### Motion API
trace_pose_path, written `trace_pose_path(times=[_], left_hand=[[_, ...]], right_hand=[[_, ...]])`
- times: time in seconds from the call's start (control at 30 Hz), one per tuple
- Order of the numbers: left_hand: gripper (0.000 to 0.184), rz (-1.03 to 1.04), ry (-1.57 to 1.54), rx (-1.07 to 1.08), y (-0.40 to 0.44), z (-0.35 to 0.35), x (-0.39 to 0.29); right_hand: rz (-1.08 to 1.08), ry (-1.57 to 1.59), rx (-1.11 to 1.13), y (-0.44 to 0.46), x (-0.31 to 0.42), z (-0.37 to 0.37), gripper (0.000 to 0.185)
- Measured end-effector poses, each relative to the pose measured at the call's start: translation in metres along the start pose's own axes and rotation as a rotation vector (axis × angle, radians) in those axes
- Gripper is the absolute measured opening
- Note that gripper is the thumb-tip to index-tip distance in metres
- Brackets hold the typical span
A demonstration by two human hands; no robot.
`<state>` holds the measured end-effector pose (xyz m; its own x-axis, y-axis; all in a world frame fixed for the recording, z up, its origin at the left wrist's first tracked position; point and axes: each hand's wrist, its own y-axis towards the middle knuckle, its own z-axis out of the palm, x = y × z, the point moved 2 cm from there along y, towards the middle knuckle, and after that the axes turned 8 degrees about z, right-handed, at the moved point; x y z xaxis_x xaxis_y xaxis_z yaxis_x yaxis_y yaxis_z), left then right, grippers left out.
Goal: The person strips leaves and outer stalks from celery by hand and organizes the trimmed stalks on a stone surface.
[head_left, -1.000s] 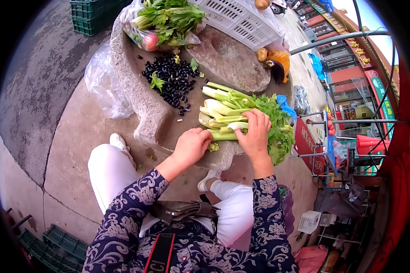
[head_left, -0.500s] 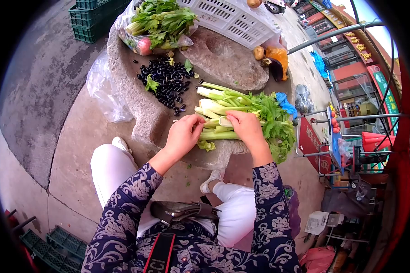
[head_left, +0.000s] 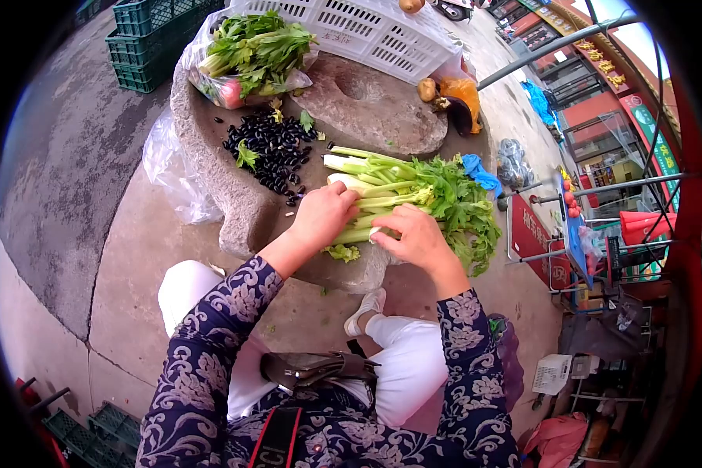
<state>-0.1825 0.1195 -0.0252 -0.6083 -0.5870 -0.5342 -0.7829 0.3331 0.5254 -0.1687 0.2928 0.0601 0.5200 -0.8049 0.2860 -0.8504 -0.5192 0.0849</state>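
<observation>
A bunch of celery [head_left: 390, 183] lies on the stone slab, pale stalks to the left and leaves [head_left: 468, 218] to the right. My left hand [head_left: 321, 217] rests on the cut ends of the stalks, its fingers closed around them. Just right of it, my right hand [head_left: 417, 240] pinches a small whitish piece between thumb and fingertips, above the nearest stalks. What that piece is does not show clearly. Black beans [head_left: 277, 148] lie in a heap beyond my left hand. A torn celery leaf [head_left: 342, 253] sits near the slab's front edge.
The stone slab [head_left: 238, 218] has a raised, rough rim. On it are a plastic bag of greens [head_left: 253, 58], a white crate [head_left: 366, 35], a potato [head_left: 427, 90] and an eggplant [head_left: 460, 115]. Green crates [head_left: 136, 51] stand on the ground at far left.
My right hand has come down toward me, off the stalks, with the whitish piece in its fingers. My left hand has shifted slightly up and right onto the celery. The view has moved a little.
</observation>
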Motion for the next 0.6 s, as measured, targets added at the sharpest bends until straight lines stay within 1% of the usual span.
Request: trace_pose_path(times=[0.1, 0.13, 0.17, 0.23, 0.27, 0.3, 0.37, 0.43, 0.47, 0.57, 0.6], left_hand=[[0.015, 0.027, 0.027, -0.098, 0.017, -0.015, -0.002], [0.014, 0.037, 0.055, -0.103, 0.022, -0.024, -0.005], [0.012, 0.046, 0.082, -0.107, 0.025, -0.033, -0.009], [0.006, 0.033, 0.093, -0.124, 0.028, -0.047, -0.014], [0.006, -0.01, 0.114, -0.107, 0.028, -0.054, -0.018], [0.008, 0.041, 0.163, -0.087, 0.027, -0.055, -0.016], [0.009, 0.006, 0.118, -0.004, 0.023, -0.047, -0.014], [0.016, 0.073, 0.144, -0.066, 0.022, -0.037, -0.014], [0.02, 0.104, 0.161, -0.096, 0.02, -0.032, -0.013], [0.033, 0.009, 0.134, 0.081, 0.011, -0.007, -0.001], [0.033, -0.018, 0.077, 0.123, 0.007, -0.001, 0.005]], right_hand=[[0.058, 0.043, -0.245, 0.005, -0.007, 0.003, 0.014], [0.04, -0.097, -0.264, 0.01, -0.001, -0.003, 0.017], [0.019, -0.186, -0.273, 0.015, 0.007, -0.006, 0.019], [-0.138, -0.257, -0.343, 0.025, 0.008, 0.005, 0.021], [-0.097, -0.233, -0.341, 0.029, 0.006, 0.012, 0.02], [-0.058, -0.206, -0.338, 0.033, 0.004, 0.02, 0.02], [0.031, -0.186, -0.291, 0.038, 0.001, 0.028, 0.022], [0.124, -0.192, -0.195, 0.042, -0.001, 0.031, 0.029], [0.136, -0.229, -0.162, 0.043, -0.001, 0.032, 0.031], [0.164, -0.148, -0.131, 0.047, -0.004, 0.035, 0.03], [0.177, -0.038, -0.179, 0.044, -0.003, 0.03, 0.025]])
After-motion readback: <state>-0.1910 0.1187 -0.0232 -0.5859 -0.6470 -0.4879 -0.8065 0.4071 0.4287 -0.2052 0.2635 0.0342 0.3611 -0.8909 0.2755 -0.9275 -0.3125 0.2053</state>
